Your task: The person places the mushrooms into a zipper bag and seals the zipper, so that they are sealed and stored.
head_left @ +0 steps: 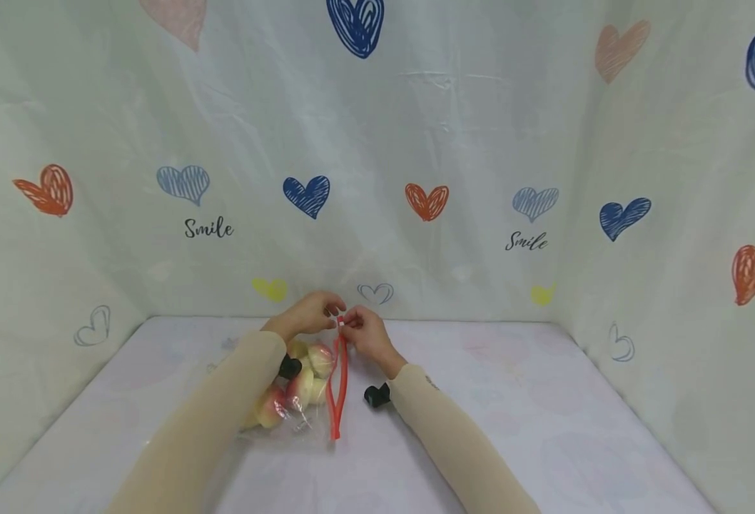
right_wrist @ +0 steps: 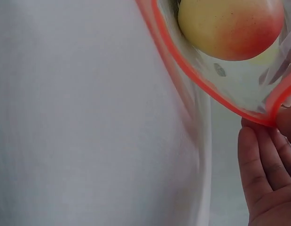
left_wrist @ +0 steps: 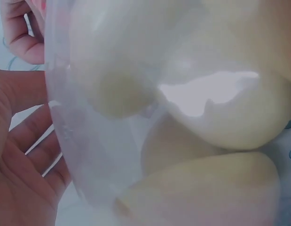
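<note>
A clear zip bag [head_left: 316,426] with a red edge stands on the table, with several yellow-and-red peaches [head_left: 300,389] inside. Its red strips part below the top corner, where a small white piece shows. My right hand [head_left: 367,334] pinches that red corner between thumb and fingertips; the right wrist view shows the red edge meeting at the thumb, near a peach [right_wrist: 232,28]. From the other side, my left hand [head_left: 310,314] reaches the same corner with thumb and fingers. In the left wrist view, the film partly hides the left fingers [left_wrist: 39,141], and peaches [left_wrist: 206,188] fill much of the picture.
A pale table [head_left: 512,428] lies beneath the bag and forearms. Behind it hangs a white curtain [head_left: 467,143] printed with hearts, also closing the left and right sides. Dark wrist camera pieces [head_left: 376,396] stick out below the wrists.
</note>
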A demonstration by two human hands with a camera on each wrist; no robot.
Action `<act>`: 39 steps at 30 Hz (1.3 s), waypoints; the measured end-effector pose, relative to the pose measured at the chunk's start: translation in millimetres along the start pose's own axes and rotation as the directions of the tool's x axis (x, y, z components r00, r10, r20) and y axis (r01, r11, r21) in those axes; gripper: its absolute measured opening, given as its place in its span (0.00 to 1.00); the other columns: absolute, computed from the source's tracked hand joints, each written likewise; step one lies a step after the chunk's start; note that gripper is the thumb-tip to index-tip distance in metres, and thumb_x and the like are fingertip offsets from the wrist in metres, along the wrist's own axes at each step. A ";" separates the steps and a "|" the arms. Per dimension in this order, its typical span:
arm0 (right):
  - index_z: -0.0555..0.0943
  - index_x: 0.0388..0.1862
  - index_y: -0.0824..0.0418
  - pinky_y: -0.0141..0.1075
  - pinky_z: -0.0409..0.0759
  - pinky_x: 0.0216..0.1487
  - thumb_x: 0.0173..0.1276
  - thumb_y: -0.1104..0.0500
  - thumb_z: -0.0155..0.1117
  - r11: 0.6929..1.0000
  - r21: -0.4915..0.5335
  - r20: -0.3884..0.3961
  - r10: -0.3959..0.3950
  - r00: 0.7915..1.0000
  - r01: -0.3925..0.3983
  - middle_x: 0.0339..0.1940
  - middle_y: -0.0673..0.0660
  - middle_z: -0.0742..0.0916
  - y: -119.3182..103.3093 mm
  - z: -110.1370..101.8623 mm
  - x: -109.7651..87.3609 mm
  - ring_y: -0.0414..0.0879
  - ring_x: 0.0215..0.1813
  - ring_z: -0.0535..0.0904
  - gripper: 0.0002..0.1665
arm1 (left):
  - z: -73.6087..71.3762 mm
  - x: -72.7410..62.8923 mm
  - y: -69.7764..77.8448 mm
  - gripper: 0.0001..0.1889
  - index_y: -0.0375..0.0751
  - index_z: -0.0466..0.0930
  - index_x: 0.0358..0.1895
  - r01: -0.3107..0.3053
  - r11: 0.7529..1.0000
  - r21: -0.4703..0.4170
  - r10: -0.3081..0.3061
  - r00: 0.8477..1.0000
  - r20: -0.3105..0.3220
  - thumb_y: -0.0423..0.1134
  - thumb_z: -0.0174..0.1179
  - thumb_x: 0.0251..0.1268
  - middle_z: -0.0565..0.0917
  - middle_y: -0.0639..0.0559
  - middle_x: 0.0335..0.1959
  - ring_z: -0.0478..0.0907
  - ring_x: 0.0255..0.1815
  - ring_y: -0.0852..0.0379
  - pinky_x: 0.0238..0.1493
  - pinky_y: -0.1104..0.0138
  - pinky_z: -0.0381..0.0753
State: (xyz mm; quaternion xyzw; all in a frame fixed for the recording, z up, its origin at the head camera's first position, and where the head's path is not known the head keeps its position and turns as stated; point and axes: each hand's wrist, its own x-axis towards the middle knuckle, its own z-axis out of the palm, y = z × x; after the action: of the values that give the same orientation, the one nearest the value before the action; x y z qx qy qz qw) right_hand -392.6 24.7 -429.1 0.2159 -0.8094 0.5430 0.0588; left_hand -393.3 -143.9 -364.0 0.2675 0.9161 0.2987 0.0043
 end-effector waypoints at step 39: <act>0.78 0.35 0.67 0.31 0.79 0.34 0.59 0.70 0.64 0.988 0.130 -0.064 -0.074 0.995 0.082 0.29 0.55 0.83 -1.2 -2.0 -6.0 0.41 0.31 0.79 0.06 | 6.0 3.7 3.3 0.06 0.37 0.80 0.33 0.005 0.998 -0.070 -0.011 0.996 -0.090 0.24 0.60 0.55 0.81 0.49 0.27 0.76 0.30 0.55 0.28 0.66 0.74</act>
State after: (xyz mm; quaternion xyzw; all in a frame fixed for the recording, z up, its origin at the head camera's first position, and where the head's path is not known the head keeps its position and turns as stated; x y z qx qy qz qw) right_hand -387.0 27.8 -429.3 0.2346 -0.7605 0.5989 0.0895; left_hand -393.8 -136.6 -366.6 0.2499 0.9054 0.3422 -0.0266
